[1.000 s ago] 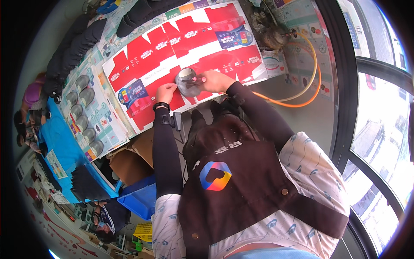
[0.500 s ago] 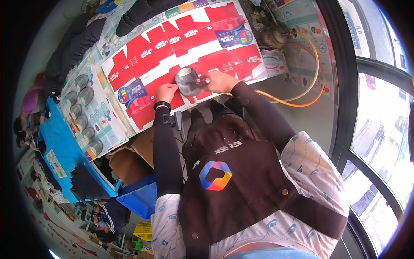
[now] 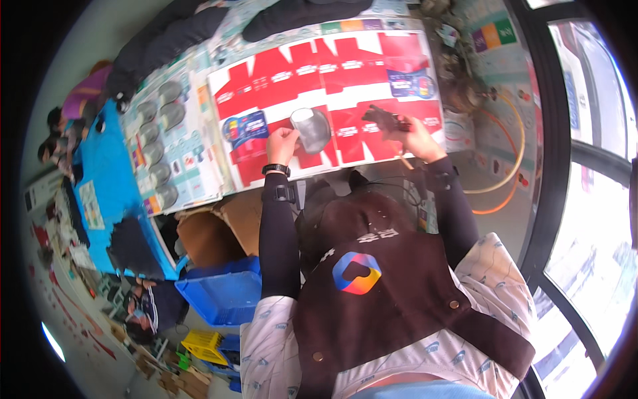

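Observation:
My left hand (image 3: 283, 146) pinches the left edge of a grey, rounded, cup-like piece (image 3: 312, 133) with a pale patch near its top. The piece rests on a red and white printed cardboard sheet (image 3: 292, 86). To the right, my right hand (image 3: 417, 138) is closed around a dark, crusted spray gun (image 3: 384, 121), held over the sheet and apart from the grey piece. Its grip is mostly hidden by my fingers.
Several similar grey pieces (image 3: 154, 154) lie at the table's left. A yellow and orange hose (image 3: 517, 156) loops at the right. Dark padded items (image 3: 302, 16) lie along the back. Below are a blue crate (image 3: 216, 296) and cardboard boxes (image 3: 209, 233). Other people sit at far left.
My right hand has swung the spray gun right, away from the grey piece. My left hand keeps hold of the piece's edge. The whole view has shifted and turned slightly.

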